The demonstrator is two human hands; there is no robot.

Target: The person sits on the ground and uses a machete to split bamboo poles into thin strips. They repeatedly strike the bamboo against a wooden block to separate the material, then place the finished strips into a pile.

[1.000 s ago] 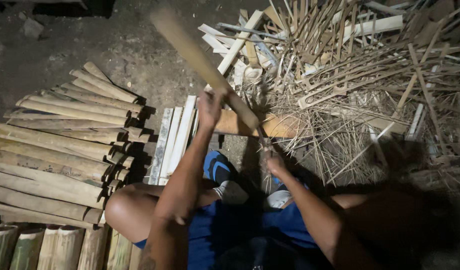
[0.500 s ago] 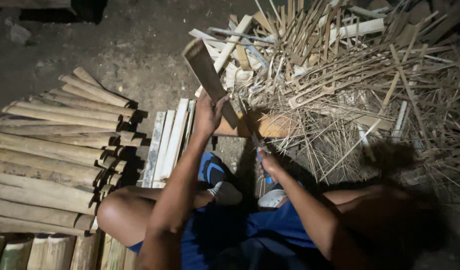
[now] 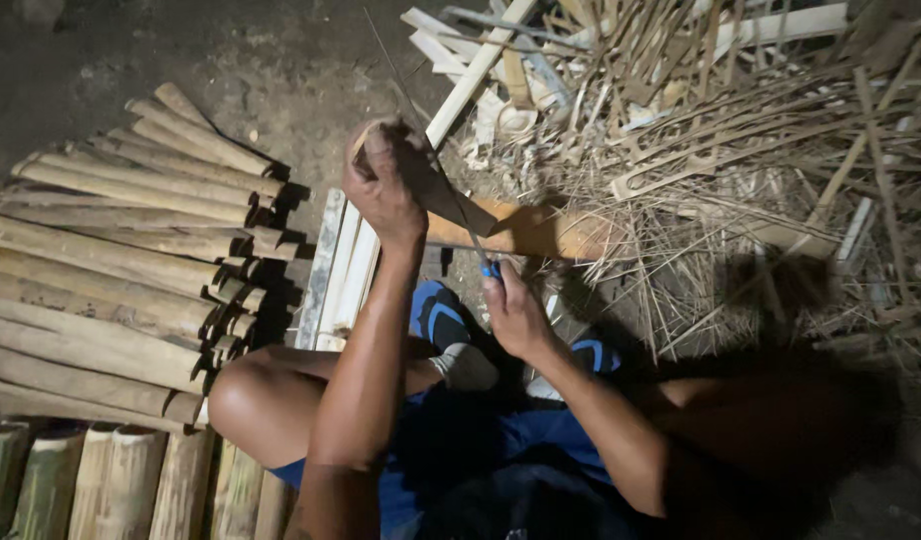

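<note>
Bamboo piece (image 3: 381, 150) sits upright-ish in the left hand (image 3: 384, 190), fingers wrapped tight round its top end, held over a short wood block (image 3: 541, 232) that lies on the dirt just ahead of the person's knees. Right hand (image 3: 514, 315) is closed on a blue-handled blade (image 3: 459, 208); the blade runs up from that fist toward the left hand & looks to meet the bamboo near its lower part, tho the exact contact is too dark to tell. Progress, judged from how things lie: a good share looks done. Thin slats (image 3: 339, 265) lie flat in a small row just left of the block, touching each other, & a big tangle of shavings and offcuts (image 3: 741, 170) fills the ground to the right & ahead. Plenty appears left: stack of split bamboo lengths (image 3: 121, 250) on the left, laid parallel w/ ends toward the person, plus whole green-ish culm sections (image 3: 71, 480) at lower left beside the bent knee (image 3: 246, 395). Room for moving: tight. Slats sit close by the left forearm, shavings crowd the block's far end & right side, blue sandals (image 3: 436, 318) are just below the blade hand, near the cutting line. Open dirt floor (image 3: 281, 70) shows only ahead-left, between the stack & the offcut heap; that's the one free lane for swinging or setting pieces down. Lower right is in deep shadow, can't tell what's there.
</note>
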